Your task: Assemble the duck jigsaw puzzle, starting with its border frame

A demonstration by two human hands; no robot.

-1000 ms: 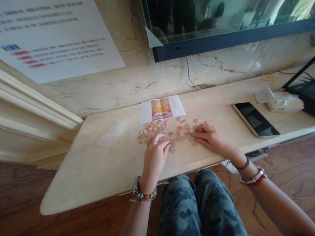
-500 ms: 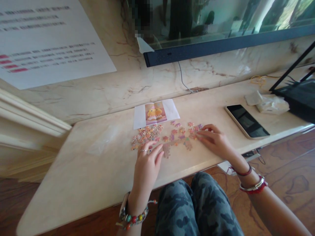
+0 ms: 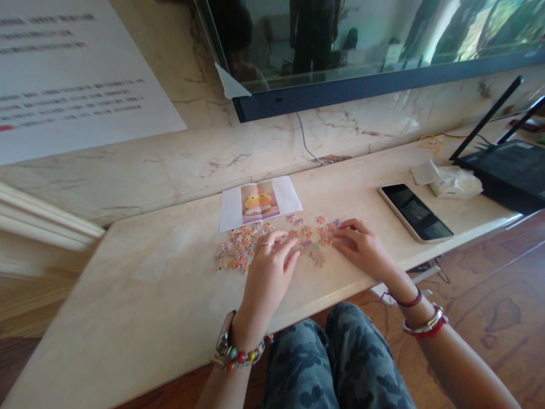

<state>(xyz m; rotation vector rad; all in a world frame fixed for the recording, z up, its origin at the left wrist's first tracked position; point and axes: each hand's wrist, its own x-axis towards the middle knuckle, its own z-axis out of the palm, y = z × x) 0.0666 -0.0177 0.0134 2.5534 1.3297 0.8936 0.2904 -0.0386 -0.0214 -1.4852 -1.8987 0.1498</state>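
Small pink and orange puzzle pieces (image 3: pixel 238 250) lie scattered on a pale marble ledge (image 3: pixel 140 307). Behind them rests a paper sheet printed with a yellow cartoon picture (image 3: pixel 259 203). My left hand (image 3: pixel 268 272) lies flat over the middle of the pieces, fingers spread, a ring on one finger. My right hand (image 3: pixel 361 250) rests on the ledge at the right end of the scatter, fingertips touching pieces (image 3: pixel 326 232). A joined patch of pieces (image 3: pixel 315 257) lies between the two hands. Neither hand visibly lifts a piece.
A phone (image 3: pixel 415 212) lies face up to the right. Beyond it sit crumpled white tissue (image 3: pixel 453 180) and a black router with antennas (image 3: pixel 506 170). A dark screen (image 3: pixel 361 51) hangs on the marble wall, a printed poster (image 3: pixel 63 85) to its left. My knees in camouflage trousers (image 3: pixel 336 363) are below the ledge.
My left hand slid forward over the pieces. My right hand shifted slightly left along the scatter. The view drifted to the right, so everything sits further left.
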